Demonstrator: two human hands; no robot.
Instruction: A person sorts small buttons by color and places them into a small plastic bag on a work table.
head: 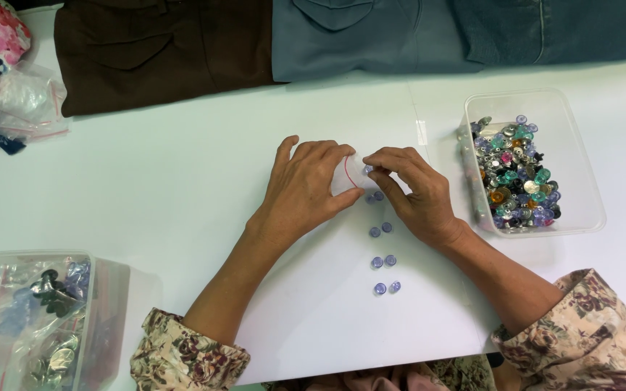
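Small clear plastic bag (348,176) with a red seal line, pinched mid-counter between both hands. Left hand (302,190) fingers clamped on the bag's left side, right hand (413,192) fingers gripping its right edge, with one lilac bead just at the fingertips. Right below the hands, a trail of lilac beads (384,257) laid out in loose pairs on the white counter (182,188), running toward the near edge. Off to the right edge, a clear tub (574,217) full of mixed colourful beads, well apart from the hands. At the near left corner, another clear container (103,289) stuffed with bagged beads. Along the far edge, folded brown and blue trousers (327,36). Nothing blocking the hands.
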